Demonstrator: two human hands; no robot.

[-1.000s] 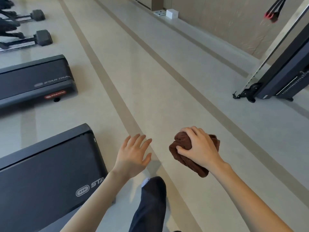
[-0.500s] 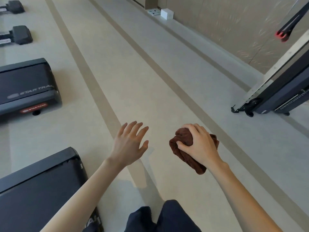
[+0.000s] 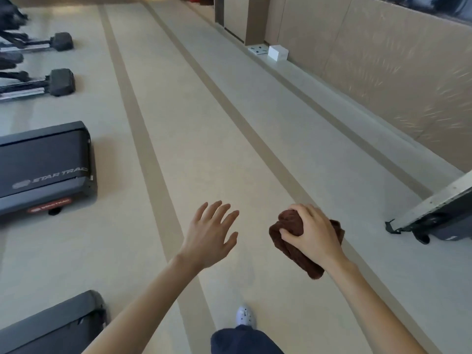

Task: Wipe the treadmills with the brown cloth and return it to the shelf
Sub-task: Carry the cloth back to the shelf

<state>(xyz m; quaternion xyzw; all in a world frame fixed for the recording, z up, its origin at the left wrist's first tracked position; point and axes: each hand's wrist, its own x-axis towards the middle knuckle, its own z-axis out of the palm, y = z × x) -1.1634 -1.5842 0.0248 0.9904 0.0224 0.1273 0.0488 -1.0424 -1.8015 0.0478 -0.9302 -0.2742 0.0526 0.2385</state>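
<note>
Two treadmills lie off to our left, the farther treadmill (image 3: 44,169) well ahead and the nearer treadmill (image 3: 53,325) low by our left arm. Our right hand (image 3: 310,235) is clenched around the bunched brown cloth (image 3: 288,226), carried over bare floor (image 3: 204,123), long axis slanting down toward us. Our left hand (image 3: 209,236) is spread and empty, nearer the machines. We see no shelf; we judge it lies ahead, down the aisle

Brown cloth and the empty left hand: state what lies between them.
Nothing. In the head view only bare floor shows in the gap between the left hand and the brown cloth.
</note>
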